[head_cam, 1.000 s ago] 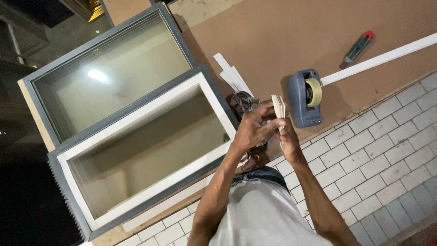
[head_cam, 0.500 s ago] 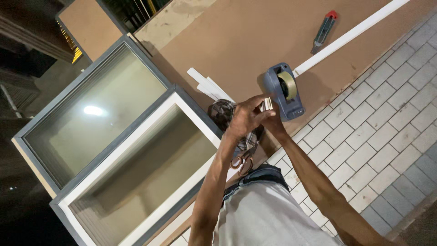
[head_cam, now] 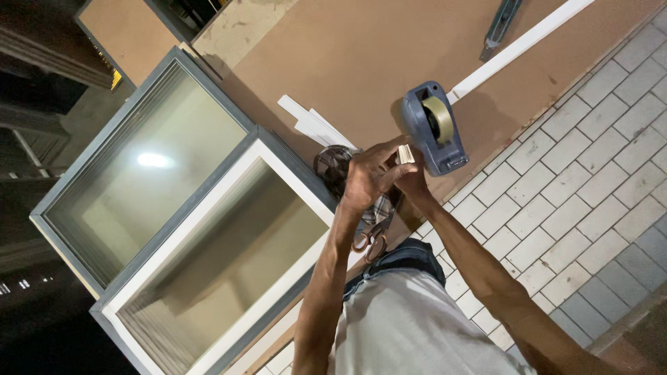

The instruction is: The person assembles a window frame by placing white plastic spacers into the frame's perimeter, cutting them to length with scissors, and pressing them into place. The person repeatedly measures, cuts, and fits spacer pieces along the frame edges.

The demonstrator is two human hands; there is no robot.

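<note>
Tape from the blue-grey dispenser (head_cam: 434, 128) seems to be what both hands are working: a short pale piece (head_cam: 405, 154) shows between the fingers, just beside the dispenser's lower edge, above the brown board (head_cam: 333, 62) that everything rests on. Left hand (head_cam: 368, 177) curls over the piece, its fingers bent and pressed together around it, thumb side toward the dispenser. Right hand (head_cam: 411, 179) comes in from below and meets the left at the same spot; its fingertips appear to pinch the piece, though the left hand hides most of them. Held this close to the roll, the piece is probably kept taut and off the board so it does not stick to itself.

Under the wrists lie scissors (head_cam: 372, 236) with orange-brown handles and a dark round reel (head_cam: 332, 167), touching or nearly touching the board's edge. Flat white strips (head_cam: 313, 123) lie just beyond the reel. A long white bar (head_cam: 521, 45) runs away from the dispenser, with a dark hand tool (head_cam: 501, 24) near it. Two framed glass panels (head_cam: 174, 229), one grey and one white, fill the left side, close to the left forearm. Pale paving bricks (head_cam: 570, 180) cover the ground on the right.
</note>
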